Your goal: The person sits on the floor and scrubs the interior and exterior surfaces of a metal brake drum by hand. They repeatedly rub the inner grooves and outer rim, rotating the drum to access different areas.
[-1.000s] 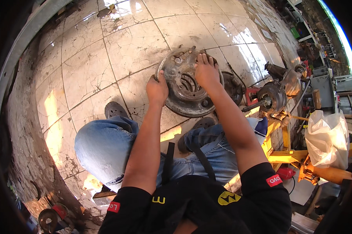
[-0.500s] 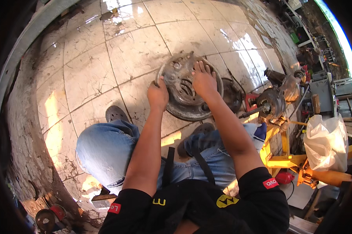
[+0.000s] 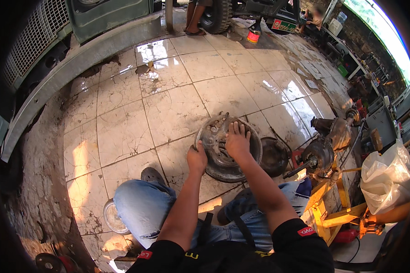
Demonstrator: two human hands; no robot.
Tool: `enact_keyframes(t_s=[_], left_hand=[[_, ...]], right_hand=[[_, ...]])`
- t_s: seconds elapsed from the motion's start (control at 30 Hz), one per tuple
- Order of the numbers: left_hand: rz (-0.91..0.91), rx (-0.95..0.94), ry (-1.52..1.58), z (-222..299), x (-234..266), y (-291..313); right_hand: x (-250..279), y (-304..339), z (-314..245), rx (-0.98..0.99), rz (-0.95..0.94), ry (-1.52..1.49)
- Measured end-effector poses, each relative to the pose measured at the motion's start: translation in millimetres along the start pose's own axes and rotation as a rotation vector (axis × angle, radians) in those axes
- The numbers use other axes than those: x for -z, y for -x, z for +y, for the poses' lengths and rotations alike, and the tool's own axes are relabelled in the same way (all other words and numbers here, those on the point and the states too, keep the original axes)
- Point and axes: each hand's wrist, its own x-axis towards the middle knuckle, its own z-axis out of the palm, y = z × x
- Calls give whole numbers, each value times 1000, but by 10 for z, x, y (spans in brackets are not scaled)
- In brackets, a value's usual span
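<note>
A greasy, round metal brake backing plate (image 3: pixel 214 131) with a centre opening and bolts near its far edge is on the tiled floor in front of me. My left hand (image 3: pixel 196 158) grips its left rim, thumb uppermost and the other fingers mostly hidden below. On the right part of its face lies my right hand (image 3: pixel 237 142), palm down with the fingers spread. A second dark round metal part (image 3: pixel 274 157) rests on the floor just right of the plate, partly covered by it.
At right an axle assembly (image 3: pixel 321 154) leans by a yellow metal stand (image 3: pixel 339 218), with a translucent plastic bag (image 3: pixel 387 177) beyond. A shiny metal ring (image 3: pixel 114 217) lies by my left knee. Vehicles, a red can (image 3: pixel 253 35) and other people occupy the far side.
My view has tilted up, so the far vehicles and people now show and the plate appears lower. Both hands keep about the same places on the plate.
</note>
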Motion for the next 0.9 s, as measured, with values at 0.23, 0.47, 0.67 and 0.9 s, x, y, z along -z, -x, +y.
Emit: enact_keyframes(t_s=[0.23, 0.47, 0.67, 0.9], left_hand=[[-24, 12, -30, -69, 7, 6], [-5, -36, -35, -114, 22, -78], [-14, -45, -29, -77, 24, -61], [-53, -17, -36, -100, 122, -95]], right_hand=[[-103, -23, 151, 31, 53, -60], [61, -41, 216, 82, 103, -261], [-47, -98, 198, 55, 162, -86], [-227, -32, 183, 115, 161, -131]])
